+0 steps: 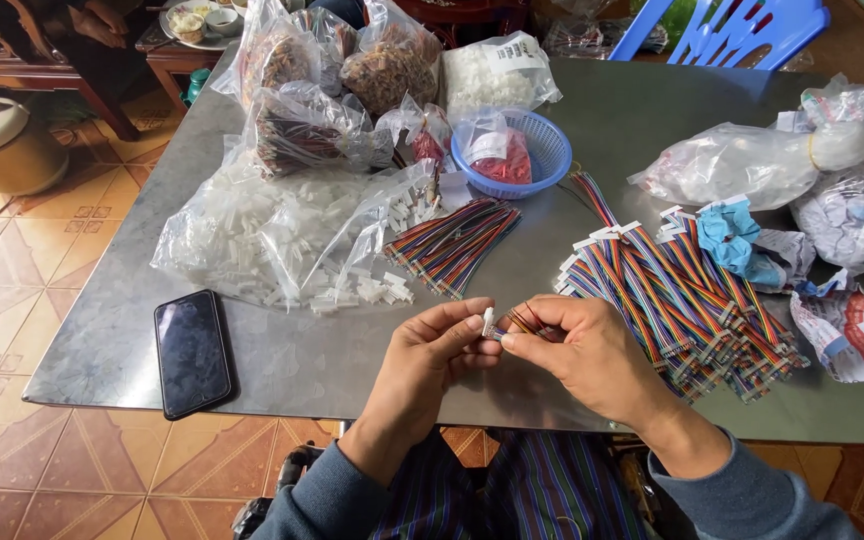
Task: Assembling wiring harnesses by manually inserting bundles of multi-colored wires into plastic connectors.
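At the near edge of a grey table (602,120), the left hand (432,355) is pinching a small white connector (488,320) between thumb and forefinger, while the right hand (582,350) is gripping coloured wires (524,318) just right of the connector. A phone (192,352) is lying well left of the connector.

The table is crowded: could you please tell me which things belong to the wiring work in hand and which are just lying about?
In use:
left hand pinching white connector
right hand holding wires
loose wire bundle
finished cables
bag of connectors

Lying about:
phone
blue basket
crumpled paper
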